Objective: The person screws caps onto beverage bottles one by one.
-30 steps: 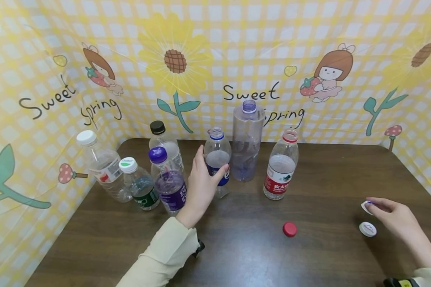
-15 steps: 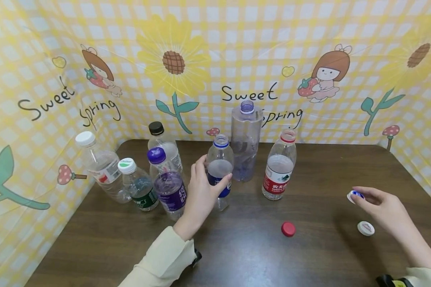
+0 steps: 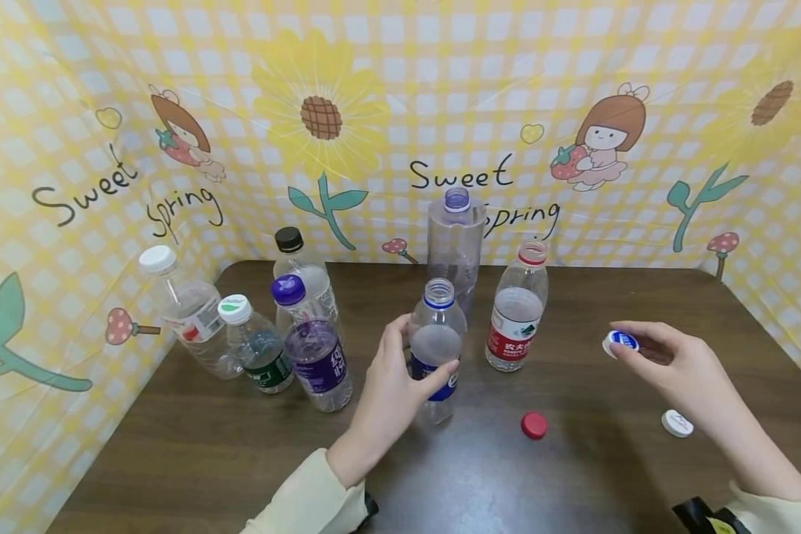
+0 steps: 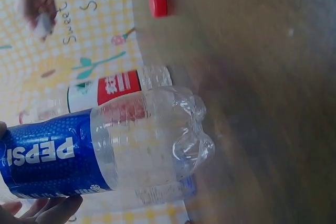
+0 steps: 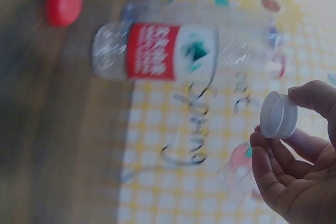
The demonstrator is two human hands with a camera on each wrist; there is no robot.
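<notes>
My left hand (image 3: 390, 397) grips an uncapped clear bottle (image 3: 435, 345) by its blue Pepsi label (image 4: 55, 153), thumb on one side and fingers on the other. The bottle stands nearly upright in the head view; whether its base touches the table I cannot tell. To the right, above the table, my right hand (image 3: 687, 371) pinches a white bottle cap (image 3: 619, 343) with a blue top between thumb and fingers. The right wrist view shows the hollow underside of this cap (image 5: 273, 116). Between the hands stands an uncapped bottle with a red-and-white label (image 3: 514, 334).
A tall uncapped bottle (image 3: 450, 237) stands behind the Pepsi bottle. Several capped bottles cluster at left, among them one with a purple label (image 3: 316, 356). A red cap (image 3: 534, 425) and a white cap (image 3: 677, 423) lie on the dark wooden table (image 3: 480, 482).
My left hand has brought the Pepsi bottle rightward and nearer to me. My right hand has lifted the blue-topped cap off the table and carried it left.
</notes>
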